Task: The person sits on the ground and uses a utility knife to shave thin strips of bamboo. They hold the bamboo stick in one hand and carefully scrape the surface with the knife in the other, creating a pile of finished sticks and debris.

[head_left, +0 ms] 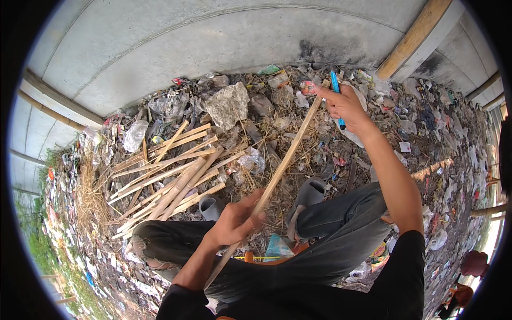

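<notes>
A long, narrow wooden stick (288,153) slants from beside my left thigh up to the far right. My left hand (234,223) is wrapped loosely around its lower half, slightly blurred. At the stick's far end, the thumb of my right hand (348,108) presses against the wood. That same hand also grips a blue marker-like pen (334,81) with a dark lower end, held nearly upright across the fingers. To the left, several cut wooden sticks (170,176) lie in a loose pile on the ground.
A pale rock (228,105) lies beyond the pile, before a grey concrete wall (213,42) with a bamboo pole (413,38). Litter and dry straw cover the ground. Between my legs are a teal plastic piece (279,246) and a thin yellow strip (264,258). Another person (460,294) appears far right.
</notes>
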`<state>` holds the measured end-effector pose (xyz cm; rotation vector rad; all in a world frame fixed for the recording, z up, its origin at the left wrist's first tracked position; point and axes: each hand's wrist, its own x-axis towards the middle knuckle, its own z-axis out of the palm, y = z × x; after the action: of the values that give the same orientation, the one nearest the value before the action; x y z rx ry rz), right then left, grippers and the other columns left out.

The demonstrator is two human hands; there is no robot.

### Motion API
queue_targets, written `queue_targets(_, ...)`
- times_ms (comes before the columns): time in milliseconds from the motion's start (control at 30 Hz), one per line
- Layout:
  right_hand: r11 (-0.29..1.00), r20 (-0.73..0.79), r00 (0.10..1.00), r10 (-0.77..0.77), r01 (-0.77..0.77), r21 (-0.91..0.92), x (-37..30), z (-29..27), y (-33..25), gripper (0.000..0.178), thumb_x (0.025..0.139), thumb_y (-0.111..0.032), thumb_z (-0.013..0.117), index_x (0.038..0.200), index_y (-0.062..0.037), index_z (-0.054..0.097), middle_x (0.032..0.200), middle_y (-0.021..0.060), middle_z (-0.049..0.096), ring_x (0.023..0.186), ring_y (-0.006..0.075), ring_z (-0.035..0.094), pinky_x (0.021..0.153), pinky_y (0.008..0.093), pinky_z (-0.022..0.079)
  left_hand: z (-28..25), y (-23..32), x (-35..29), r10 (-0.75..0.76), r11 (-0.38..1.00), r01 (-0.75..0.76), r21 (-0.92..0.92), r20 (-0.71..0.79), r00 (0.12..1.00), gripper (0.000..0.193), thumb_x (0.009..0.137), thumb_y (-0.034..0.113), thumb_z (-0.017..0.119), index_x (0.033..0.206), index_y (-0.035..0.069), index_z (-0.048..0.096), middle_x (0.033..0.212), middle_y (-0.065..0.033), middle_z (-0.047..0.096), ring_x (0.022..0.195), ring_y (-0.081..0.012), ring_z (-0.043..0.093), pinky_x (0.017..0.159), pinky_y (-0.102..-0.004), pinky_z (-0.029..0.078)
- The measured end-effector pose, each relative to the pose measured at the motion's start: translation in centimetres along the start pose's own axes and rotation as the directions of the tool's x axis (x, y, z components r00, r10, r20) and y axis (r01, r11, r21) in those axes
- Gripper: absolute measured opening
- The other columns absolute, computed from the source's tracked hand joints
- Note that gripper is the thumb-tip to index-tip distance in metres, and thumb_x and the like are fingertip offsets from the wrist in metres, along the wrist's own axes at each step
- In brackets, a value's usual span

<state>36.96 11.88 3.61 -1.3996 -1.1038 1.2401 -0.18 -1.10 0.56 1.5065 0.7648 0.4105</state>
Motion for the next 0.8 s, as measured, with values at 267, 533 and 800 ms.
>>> queue_targets(267, 0.843, 0.235, 0.929, -0.287, 0.361, -0.400, -5.6, 9.8, 0.7, 0.049, 0.095, -0.050, 0.070, 0.086, -0.0026, 0.060, 0.055, 0.0045, 0.048, 0.051, 0.0196, 0.049, 0.051, 0.0397, 0.039, 0.6, 1.7, 1.5, -0.121, 0.948, 0.094, -0.303, -0.073, 0.990, 0.064, 0.110, 0.024, 0.049, 0.161, 0.001, 0.019, 0.074, -0.0030, 0.060, 0.065, -0.0080, 0.059, 0.059, -0.0238, 0.049)
queue_targets(533, 0.578, 0.467, 0.857, -0.217, 0.499, -0.646, -9.9, 11.8, 1.3, 0.050, 0.102, -0.048, 0.053, 0.094, 0.0007, 0.059, 0.065, 0.0220, 0.065, 0.063, 0.0429, 0.068, 0.058, 0.0515, 0.052, 0.6, -0.7, 1.4, -0.099, 0.973, 0.022, -0.229, -0.330, 0.939, 0.054, 0.111, 0.021, 0.046, 0.159, 0.003, 0.030, 0.070, 0.0071, 0.044, 0.060, -0.0024, 0.041, 0.053, -0.0211, 0.035)
queue_targets(800, 0.404, 0.416, 0.839, -0.351, 0.537, -0.741, -8.4, 12.3, 1.9, 0.050, 0.103, -0.046, 0.053, 0.086, -0.0006, 0.061, 0.059, 0.0198, 0.064, 0.054, 0.0399, 0.066, 0.049, 0.0509, 0.051, -0.1, -0.5, 0.4, -0.159, 0.925, 0.036, -0.378, -0.299, 0.941, 0.052, 0.110, 0.020, 0.048, 0.157, 0.001, 0.035, 0.073, 0.0067, 0.044, 0.061, -0.0024, 0.041, 0.054, -0.0203, 0.035)
